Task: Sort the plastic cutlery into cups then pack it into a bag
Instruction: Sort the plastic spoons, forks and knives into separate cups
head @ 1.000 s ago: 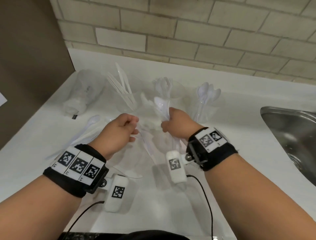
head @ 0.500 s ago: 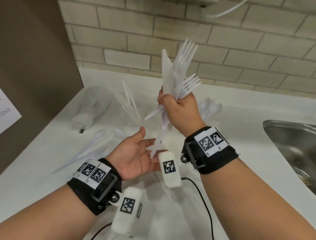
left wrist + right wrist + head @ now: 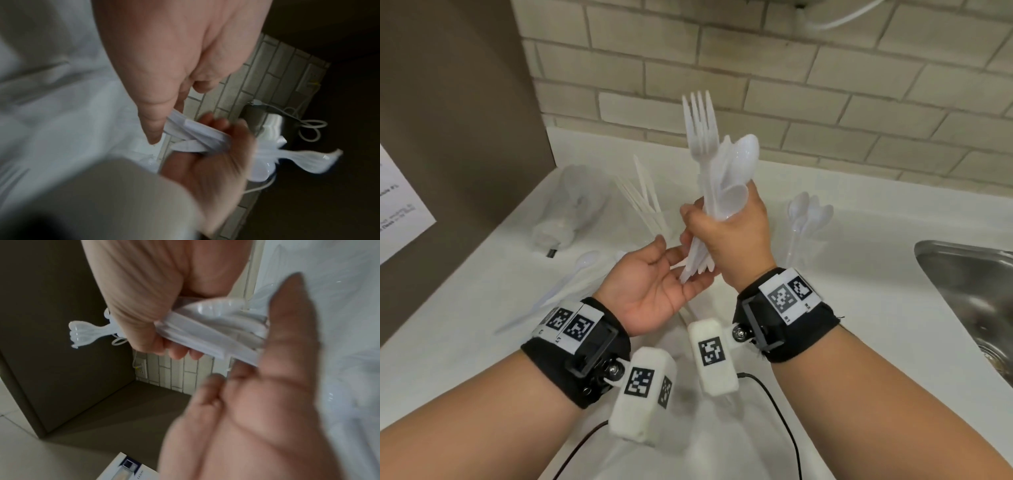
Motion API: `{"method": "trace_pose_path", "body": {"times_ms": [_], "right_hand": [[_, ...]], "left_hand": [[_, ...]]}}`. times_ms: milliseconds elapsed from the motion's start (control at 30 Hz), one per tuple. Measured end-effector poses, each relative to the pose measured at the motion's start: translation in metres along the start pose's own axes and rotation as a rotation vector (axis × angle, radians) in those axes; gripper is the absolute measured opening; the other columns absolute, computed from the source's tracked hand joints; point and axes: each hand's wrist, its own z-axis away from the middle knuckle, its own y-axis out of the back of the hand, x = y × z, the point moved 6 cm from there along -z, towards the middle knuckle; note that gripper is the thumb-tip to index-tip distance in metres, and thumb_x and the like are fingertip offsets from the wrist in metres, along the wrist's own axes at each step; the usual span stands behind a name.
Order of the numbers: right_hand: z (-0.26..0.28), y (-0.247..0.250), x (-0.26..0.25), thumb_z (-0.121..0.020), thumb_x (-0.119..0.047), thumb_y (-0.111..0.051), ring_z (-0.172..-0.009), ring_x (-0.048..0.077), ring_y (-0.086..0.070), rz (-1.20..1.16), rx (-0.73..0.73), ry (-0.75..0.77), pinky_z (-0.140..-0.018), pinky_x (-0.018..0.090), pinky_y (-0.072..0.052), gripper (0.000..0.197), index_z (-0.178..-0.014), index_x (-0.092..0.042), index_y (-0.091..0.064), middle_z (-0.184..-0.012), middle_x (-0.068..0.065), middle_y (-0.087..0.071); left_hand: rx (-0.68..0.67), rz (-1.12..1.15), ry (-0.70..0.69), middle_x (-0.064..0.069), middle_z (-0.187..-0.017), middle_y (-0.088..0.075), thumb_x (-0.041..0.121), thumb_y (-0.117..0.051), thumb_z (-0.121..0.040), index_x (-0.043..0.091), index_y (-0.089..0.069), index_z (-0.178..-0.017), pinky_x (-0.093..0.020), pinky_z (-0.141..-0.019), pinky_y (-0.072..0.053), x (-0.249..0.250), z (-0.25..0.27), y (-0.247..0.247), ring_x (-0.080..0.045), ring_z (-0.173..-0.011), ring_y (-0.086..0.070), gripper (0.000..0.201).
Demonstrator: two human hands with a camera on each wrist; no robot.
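My right hand (image 3: 726, 226) grips an upright bundle of white plastic cutlery (image 3: 717, 164), forks and spoons pointing up, raised above the white counter (image 3: 859, 281). My left hand (image 3: 661, 277) lies palm up just below it, fingers relaxed, touching the lower handle ends (image 3: 690, 270). In the right wrist view the bundle (image 3: 207, 331) crosses my fist, and the left wrist view shows it (image 3: 197, 138) blurred. A clear cup of knives (image 3: 645, 202) and a clear cup of spoons (image 3: 808, 219) stand behind.
A stack of clear cups (image 3: 566, 212) lies on its side at the back left. Loose spoons (image 3: 571, 274) lie on the counter's left part. A steel sink (image 3: 969, 294) is at the right. A brown panel (image 3: 448, 137) walls the left side.
My right hand lifted the bundle off the counter and turned it upright. The left hand let go, opened palm up and now touches the handle ends.
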Motion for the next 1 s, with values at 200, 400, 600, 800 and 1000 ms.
{"method": "trace_pose_path", "body": {"times_ms": [200,400,600,800,1000], "right_hand": [[0.009,-0.008,0.008,-0.079,-0.005,-0.070,-0.059,0.012,-0.063,0.010,-0.025,-0.035,-0.059,0.028,-0.054,0.031,-0.088,-0.029,-0.052,-0.070,-0.005,-0.062],[0.010,-0.014,0.022,-0.079,-0.006,-0.070,-0.053,0.022,-0.062,-0.004,-0.137,-0.126,-0.057,0.037,-0.056,0.026,-0.096,-0.018,-0.053,-0.065,0.006,-0.062],[0.017,-0.025,0.035,-0.081,-0.008,-0.054,-0.040,0.016,-0.049,-0.028,-0.335,-0.226,-0.044,0.025,-0.043,0.013,-0.088,0.002,-0.058,-0.056,0.005,-0.056],[0.032,-0.047,0.044,-0.070,0.003,-0.050,-0.041,0.022,-0.053,0.101,-0.574,-0.306,-0.047,0.030,-0.049,0.028,-0.095,0.004,-0.061,-0.071,0.031,-0.057],[0.029,-0.036,0.044,-0.085,-0.016,-0.065,-0.078,0.021,-0.070,0.316,-0.608,-0.278,-0.080,0.036,-0.058,0.013,-0.097,-0.013,-0.066,-0.086,0.012,-0.072]], "left_hand": [[-0.048,-0.087,0.049,-0.010,-0.143,-0.046,0.047,-0.026,-0.100,0.014,-0.054,-0.129,-0.051,-0.106,-0.039,0.001,-0.001,-0.006,-0.031,-0.123,-0.051,0.052],[-0.188,-0.151,0.053,-0.012,-0.132,-0.059,0.056,-0.024,-0.097,0.009,-0.048,-0.136,-0.048,-0.109,-0.037,0.002,0.003,-0.011,-0.031,-0.122,-0.054,0.066],[-0.150,-0.669,-0.223,-0.008,-0.089,-0.057,0.037,-0.064,-0.080,0.011,-0.060,-0.113,-0.031,-0.069,-0.045,0.028,0.012,-0.022,-0.027,-0.073,-0.049,0.042],[0.028,-0.945,-0.380,-0.006,-0.083,-0.073,0.021,-0.068,-0.086,0.016,-0.066,-0.099,-0.029,-0.041,-0.044,0.033,0.010,-0.025,-0.049,-0.069,-0.058,0.015],[0.149,-0.920,-0.489,-0.015,-0.101,-0.073,0.024,-0.053,-0.097,0.011,-0.072,-0.100,-0.048,-0.064,-0.054,0.039,0.012,-0.018,-0.032,-0.081,-0.069,0.023]]}}
